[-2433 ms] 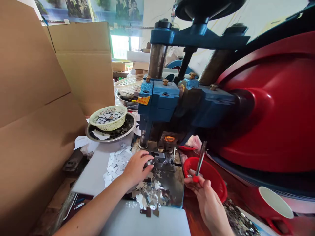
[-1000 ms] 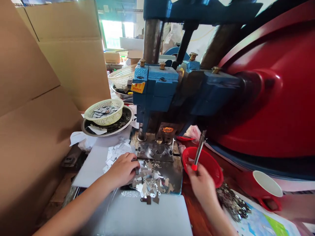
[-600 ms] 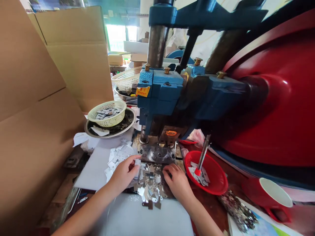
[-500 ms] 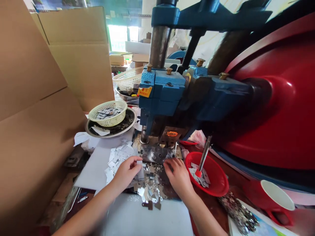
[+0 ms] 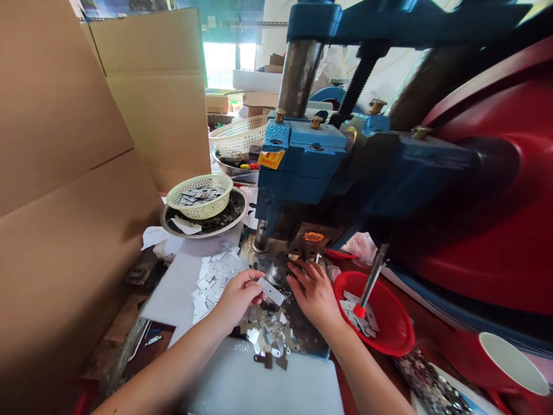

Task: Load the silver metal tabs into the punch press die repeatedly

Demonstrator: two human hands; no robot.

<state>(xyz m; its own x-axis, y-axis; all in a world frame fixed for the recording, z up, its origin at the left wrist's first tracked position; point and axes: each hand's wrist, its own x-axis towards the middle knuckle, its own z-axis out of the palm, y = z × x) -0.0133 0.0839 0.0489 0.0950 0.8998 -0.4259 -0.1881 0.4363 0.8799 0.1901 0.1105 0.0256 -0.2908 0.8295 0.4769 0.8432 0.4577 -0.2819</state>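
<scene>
My left hand (image 5: 237, 301) pinches one end of a small flat rectangular metal plate (image 5: 271, 291) with holes in it. The plate slants in front of the steel die (image 5: 273, 266) on a blue press (image 5: 298, 161). Beside the die's right part, my right hand (image 5: 314, 293) reaches forward with its fingers apart; I see nothing in it. Left of my left hand lies a pile of similar pale plates (image 5: 218, 271). Small tabbed metal pieces (image 5: 270, 334) are scattered just below both hands.
A red bowl (image 5: 404, 340) holding plates and a red-tipped metal rod (image 5: 372, 282) stands right. Behind it is a big red wheel (image 5: 488, 230). Back left, a perforated basket (image 5: 222, 204) sits in a metal basin (image 5: 242, 222). Cardboard (image 5: 159, 115) walls the left; a red mug (image 5: 469, 357) stands right.
My left hand now holds a plate tilted out in front of the die. My right hand has moved forward, its fingers spread closer to the die. The view has shifted left.
</scene>
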